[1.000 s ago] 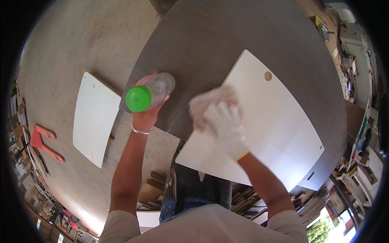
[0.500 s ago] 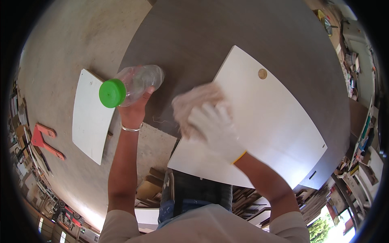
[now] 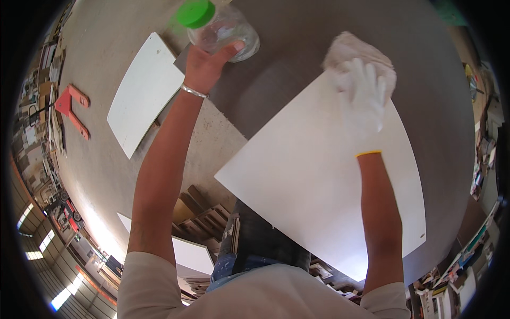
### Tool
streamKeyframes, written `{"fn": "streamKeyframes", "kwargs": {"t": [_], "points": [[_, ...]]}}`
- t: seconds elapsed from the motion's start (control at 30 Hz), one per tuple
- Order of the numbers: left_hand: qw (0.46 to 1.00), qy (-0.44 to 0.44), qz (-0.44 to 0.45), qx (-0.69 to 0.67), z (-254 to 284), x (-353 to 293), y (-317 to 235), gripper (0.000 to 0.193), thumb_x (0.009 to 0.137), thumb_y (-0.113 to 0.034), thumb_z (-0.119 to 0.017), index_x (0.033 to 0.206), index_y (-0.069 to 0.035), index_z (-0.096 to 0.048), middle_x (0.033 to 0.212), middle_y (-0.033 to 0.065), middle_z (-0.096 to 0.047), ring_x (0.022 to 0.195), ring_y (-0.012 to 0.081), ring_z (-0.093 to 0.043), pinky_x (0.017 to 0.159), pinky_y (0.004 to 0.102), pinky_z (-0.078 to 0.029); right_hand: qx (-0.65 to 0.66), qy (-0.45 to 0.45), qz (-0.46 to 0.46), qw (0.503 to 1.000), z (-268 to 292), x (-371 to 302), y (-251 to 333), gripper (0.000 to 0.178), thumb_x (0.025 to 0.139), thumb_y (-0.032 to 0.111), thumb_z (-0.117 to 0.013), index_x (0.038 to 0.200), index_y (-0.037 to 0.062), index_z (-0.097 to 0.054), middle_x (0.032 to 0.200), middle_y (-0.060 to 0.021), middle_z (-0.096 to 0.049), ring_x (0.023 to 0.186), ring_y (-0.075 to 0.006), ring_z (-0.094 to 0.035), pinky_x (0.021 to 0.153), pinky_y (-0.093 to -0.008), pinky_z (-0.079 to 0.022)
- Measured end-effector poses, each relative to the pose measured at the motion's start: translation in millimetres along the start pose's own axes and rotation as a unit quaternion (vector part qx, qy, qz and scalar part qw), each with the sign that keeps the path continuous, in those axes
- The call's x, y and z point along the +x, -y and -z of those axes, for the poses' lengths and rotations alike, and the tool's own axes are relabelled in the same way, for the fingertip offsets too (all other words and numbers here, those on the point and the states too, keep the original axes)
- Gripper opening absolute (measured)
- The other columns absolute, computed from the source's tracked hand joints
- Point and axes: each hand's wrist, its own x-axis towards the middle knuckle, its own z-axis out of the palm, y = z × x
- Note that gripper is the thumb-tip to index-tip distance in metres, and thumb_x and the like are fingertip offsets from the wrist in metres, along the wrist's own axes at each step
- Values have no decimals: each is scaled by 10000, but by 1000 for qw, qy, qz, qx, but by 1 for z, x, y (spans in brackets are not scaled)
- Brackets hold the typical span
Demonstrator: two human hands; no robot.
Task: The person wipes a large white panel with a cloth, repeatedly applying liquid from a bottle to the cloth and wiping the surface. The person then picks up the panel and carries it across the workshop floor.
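Observation:
My left hand [image 3: 204, 69], bare with a bracelet at the wrist, is wrapped round a clear plastic bottle [image 3: 236, 33] with a green cap [image 3: 195, 13], held tilted over the far left side of a dark tabletop [image 3: 281, 64]. A white panel [image 3: 297, 154] lies on that surface in front of me. At the panel's far corner, my right hand [image 3: 365, 95], in a white glove with a yellow cuff edge, holds a pale pinkish cloth [image 3: 353, 49] under its fingers. The cloth covers the corner. Motion blurs the glove somewhat.
Another white panel [image 3: 146, 90] is at the left, lower than the tabletop. Farther left on the concrete floor stands a red pallet jack [image 3: 71, 109]. Stacked brown boards [image 3: 204, 212] lie below the table near my legs. Assorted materials line the right side.
My right hand has swept the cloth from the panel's left edge to its far corner. My left hand has carried the bottle farther away and slightly right. The view has shifted, and the panel appears turned.

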Motion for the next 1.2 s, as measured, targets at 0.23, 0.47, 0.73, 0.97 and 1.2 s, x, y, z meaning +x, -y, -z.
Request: {"fn": "streamKeyframes", "kwargs": {"t": [0.23, 0.47, 0.73, 0.97, 1.2], "points": [[999, -11, -15, 43, 11, 4, 8, 630, 845, -246, -879, 1340, 20, -596, 1306, 82, -672, 1206, 184, -615, 1049, 340, -474, 272, 220, 185, 918, -14, -87, 164, 403, 817, 200, -642, 1187, 41, -626, 1240, -142, -599, 1222, -364, -515, 1134, -506, -364], [997, 16, -12, 73, 15, 8, 9, 591, 892, -154, -824, 1381, -1, -531, 1365, 96, -638, 1246, 188, -597, 1063, 339, -492, 362, 230, 321, 845, -30, -160, 217, 392, 824, 256, -648, 1136, 18, -640, 1219, -142, -600, 1251, -355, -507, 1162, -474, -352], [997, -26, 19, 63, 0, 2, -8, 630, 833, -263, -882, 1318, 15, -592, 1260, 95, -668, 1139, 176, -623, 993, 345, -507, 263, 423, 307, 811, 40, -160, 101, 408, 863, 265, -670, 1206, 47, -629, 1261, -94, -585, 1312, -328, -483, 1168, -468, -339], [992, 25, -2, 122, -20, -9, -34, 523, 811, -210, -883, 1238, -50, -627, 1189, 83, -714, 1105, 192, -664, 908, 354, -536, 513, 30, -440, 736, 83, -163, -17, 482, 1005, 257, -633, 1425, 39, -545, 1407, -104, -583, 1304, -248, -556, 1073, -402, -478], [839, 155, -260, 452, -96, -27, -86, 484, 650, -103, -865, 1083, -89, -650, 1103, 84, -682, 1047, 311, -635, 1018, 455, -465, 842, -111, -456, 267, 94, -124, 16, 542, 1079, 313, -538, 1550, 80, -401, 1538, -154, -481, 1377, -306, -524, 1127, -441, -470]]}}
